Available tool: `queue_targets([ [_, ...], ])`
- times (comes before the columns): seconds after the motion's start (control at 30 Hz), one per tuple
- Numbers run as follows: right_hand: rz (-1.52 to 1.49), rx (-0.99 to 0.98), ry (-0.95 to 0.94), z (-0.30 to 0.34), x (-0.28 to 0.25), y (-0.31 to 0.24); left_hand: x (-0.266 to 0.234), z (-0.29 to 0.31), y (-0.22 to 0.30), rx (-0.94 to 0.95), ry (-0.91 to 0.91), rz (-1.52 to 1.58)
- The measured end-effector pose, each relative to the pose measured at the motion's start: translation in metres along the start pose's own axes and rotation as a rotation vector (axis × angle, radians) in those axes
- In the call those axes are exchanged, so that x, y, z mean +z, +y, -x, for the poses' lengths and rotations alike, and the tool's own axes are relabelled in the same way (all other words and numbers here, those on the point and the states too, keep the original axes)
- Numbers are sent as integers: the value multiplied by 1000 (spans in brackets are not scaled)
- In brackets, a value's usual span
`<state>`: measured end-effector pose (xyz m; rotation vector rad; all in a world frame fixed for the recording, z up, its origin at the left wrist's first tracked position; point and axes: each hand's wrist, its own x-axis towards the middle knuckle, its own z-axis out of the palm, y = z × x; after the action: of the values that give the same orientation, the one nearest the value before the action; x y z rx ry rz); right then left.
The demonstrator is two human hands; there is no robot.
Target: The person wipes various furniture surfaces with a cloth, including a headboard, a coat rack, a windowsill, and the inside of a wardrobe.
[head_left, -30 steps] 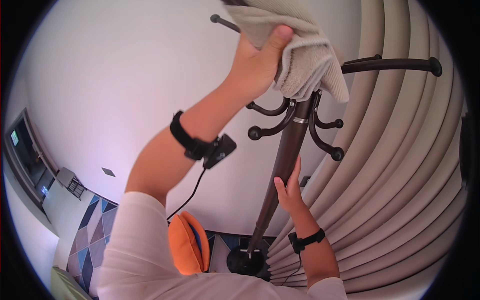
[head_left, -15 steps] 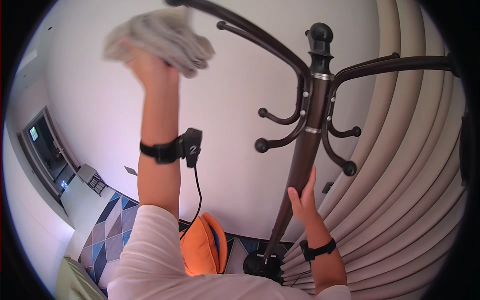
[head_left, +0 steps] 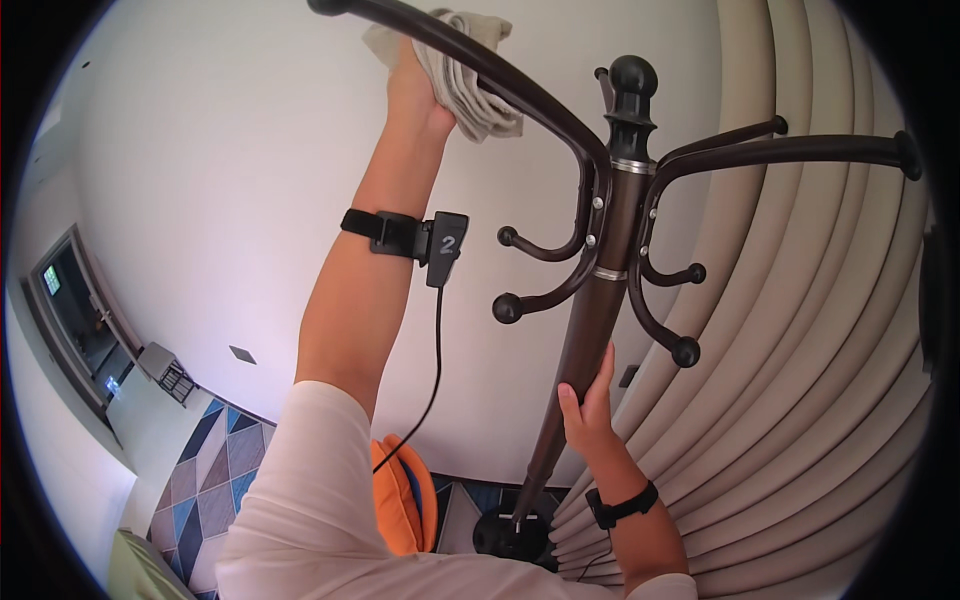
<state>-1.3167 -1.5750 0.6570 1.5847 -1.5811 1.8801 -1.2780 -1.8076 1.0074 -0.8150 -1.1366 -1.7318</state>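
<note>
Cloth [head_left: 478, 102] shifted right, at rack arm [head_left: 548, 110] pointing leftward; pole [head_left: 594, 320] slants rightward.

The person's left hand [head_left: 412, 95], well out to the left of the tall dark brown coat rack [head_left: 590, 330] half a second ago, is now nearer its post, with the folded beige ribbed cloth [head_left: 465, 92] behind the long curved left arm [head_left: 510, 80]. The round black knob [head_left: 633, 78] on top, hidden behind the cloth a second ago, now shows.

This is looking like a home room: a coat stand [head_left: 595, 310] is standing by long curtains [head_left: 760, 330], and an orange cushion [head_left: 395, 500] is showing.
</note>
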Motion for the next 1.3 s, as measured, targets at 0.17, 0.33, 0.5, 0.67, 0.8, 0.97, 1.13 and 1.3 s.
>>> queue_targets([
  [0.17, 75, -48, 16, -2, -2, -1, 31, 5, 3, 19, 38, -93],
  [0.33, 39, 3, 38, 0, -4, 0, 34, 19, -13, -4, -2, 55],
  [0.5, 67, 14, 36, 4, -6, -2, 44, 34, -12, -95, 27, 96],
  [0.67, 69, -2, 38, 5, -5, 0, 44, 44, -19, -64, 150, 90],
  [0.8, 87, 44, 6, -3, -5, -3, 53, 81, -59, -127, 242, -297],
  [0.97, 81, -26, -2, -5, -5, 7, 52, 87, -57, -377, 94, 75],
  [1.13, 47, -62, -49, 2, -3, 0, 2, 26, 5, -331, -122, 171],
  [1.3, 40, 65, -72, -7, -6, -3, -11, 10, -16, -163, 74, -70],
])
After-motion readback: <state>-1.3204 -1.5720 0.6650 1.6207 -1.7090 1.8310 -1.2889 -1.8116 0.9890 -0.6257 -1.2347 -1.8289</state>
